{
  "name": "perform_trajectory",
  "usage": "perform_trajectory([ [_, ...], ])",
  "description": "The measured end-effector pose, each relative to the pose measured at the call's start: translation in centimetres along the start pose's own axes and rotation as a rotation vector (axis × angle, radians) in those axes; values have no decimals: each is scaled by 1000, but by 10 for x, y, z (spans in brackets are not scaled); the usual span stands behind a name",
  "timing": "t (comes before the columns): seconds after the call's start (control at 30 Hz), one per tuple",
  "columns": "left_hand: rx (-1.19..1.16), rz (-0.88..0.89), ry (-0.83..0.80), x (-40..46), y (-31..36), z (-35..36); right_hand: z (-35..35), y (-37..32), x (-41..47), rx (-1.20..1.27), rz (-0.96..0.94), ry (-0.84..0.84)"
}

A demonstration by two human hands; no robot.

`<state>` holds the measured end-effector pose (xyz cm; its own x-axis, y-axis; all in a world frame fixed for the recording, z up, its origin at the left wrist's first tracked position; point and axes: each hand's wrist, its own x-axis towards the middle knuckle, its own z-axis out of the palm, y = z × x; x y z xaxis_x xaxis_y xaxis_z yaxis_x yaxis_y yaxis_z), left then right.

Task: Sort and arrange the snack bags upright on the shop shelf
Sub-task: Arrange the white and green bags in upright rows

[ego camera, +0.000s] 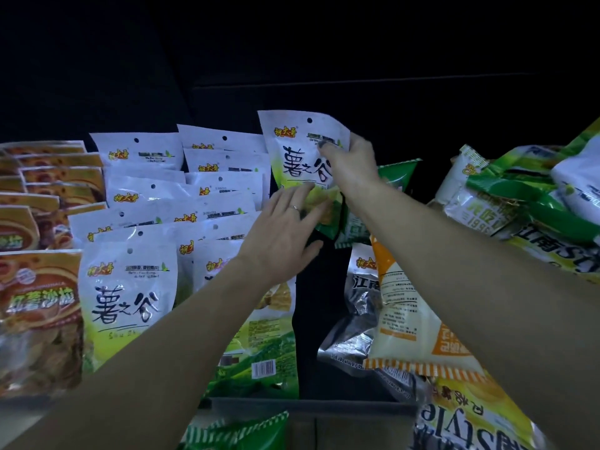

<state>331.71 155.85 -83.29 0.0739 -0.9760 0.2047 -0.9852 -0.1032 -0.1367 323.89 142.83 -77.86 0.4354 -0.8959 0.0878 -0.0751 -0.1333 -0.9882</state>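
Orange bag (402, 306), green bags (519, 196) heaped right

Grey bin rim (311, 407) at bottom centre, dark unlit background

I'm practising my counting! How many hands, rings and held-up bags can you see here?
hands: 2, the left hand and the right hand
ring: 1, on the left hand
held-up bag: 1, white and green, with both hands on it
total: 4
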Motion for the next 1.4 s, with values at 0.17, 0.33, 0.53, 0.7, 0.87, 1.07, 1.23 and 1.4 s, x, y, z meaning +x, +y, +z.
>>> perform_trajectory([
  [0.17,70,-74,-173,9,-1,12,6,10,5,-344,-126,-99],
  [0.33,67,-141,-257,20,5,16,2,13,-4,-732,-445,136],
  [0.53,142,-171,-273,22,14,13,-1,12,8,-850,-496,211],
  [0.7,172,-168,-267,21,5,18,8,8,18,-935,-491,132],
  [0.87,144,-181,-293,27,5,15,5,14,8,-923,-509,115],
  [1.07,40,-182,-68,39,24,-17,-45,0,-10,-700,-544,199],
  [1.23,-352,-118,179,65,74,-69,-116,-21,-41,-606,-557,325],
  [1.4,-925,-89,113,90,152,-110,-187,-42,-69,-715,-579,443],
])
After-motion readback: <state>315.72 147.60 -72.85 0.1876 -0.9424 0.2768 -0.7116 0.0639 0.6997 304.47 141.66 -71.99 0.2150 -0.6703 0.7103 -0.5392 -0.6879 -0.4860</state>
